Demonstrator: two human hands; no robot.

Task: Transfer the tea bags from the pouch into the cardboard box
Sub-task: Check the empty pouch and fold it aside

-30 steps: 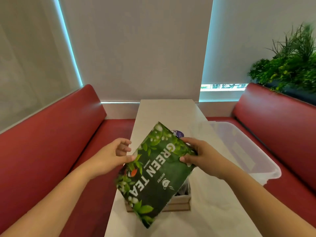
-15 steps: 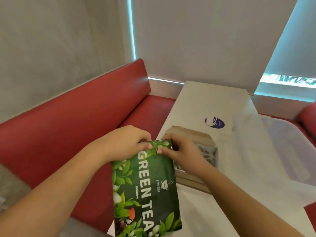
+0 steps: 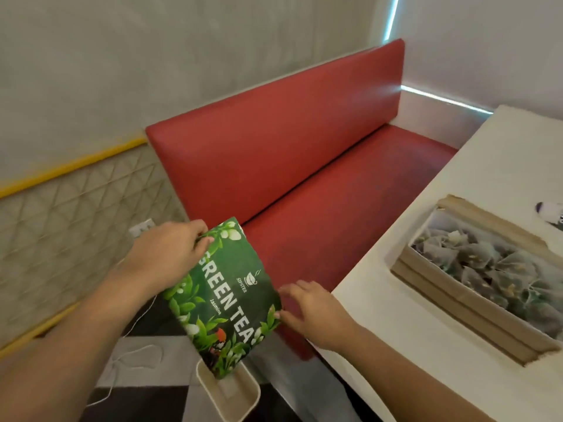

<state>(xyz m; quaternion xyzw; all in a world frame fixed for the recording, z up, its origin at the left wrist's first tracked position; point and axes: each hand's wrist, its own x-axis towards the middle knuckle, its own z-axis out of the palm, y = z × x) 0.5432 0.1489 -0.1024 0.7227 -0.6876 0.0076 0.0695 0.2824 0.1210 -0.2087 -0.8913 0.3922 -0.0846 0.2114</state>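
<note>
My left hand (image 3: pixel 169 258) grips the top edge of the green tea pouch (image 3: pixel 227 300), which hangs off to the left of the table, above the floor. The pouch's lower corner dips into a small beige bin (image 3: pixel 240 400) on the floor. Beside the pouch's right edge is my right hand (image 3: pixel 310 312), fingers spread, fingertips at or just off the edge. The cardboard box (image 3: pixel 451 303) stands open on the white table (image 3: pixel 405 345) at the right, filled with several mesh tea bags (image 3: pixel 493 263).
A red bench (image 3: pixel 304 166) runs along the left of the table, backed by a grey wall. A white cable (image 3: pixel 134 357) trails over the black-and-white floor. A purple-and-white sticker (image 3: pixel 551 211) lies on the table past the box.
The view swung left and down. The pouch went from beside the box to off the table's left side, over the floor bin. My right hand let go of its top and opened.
</note>
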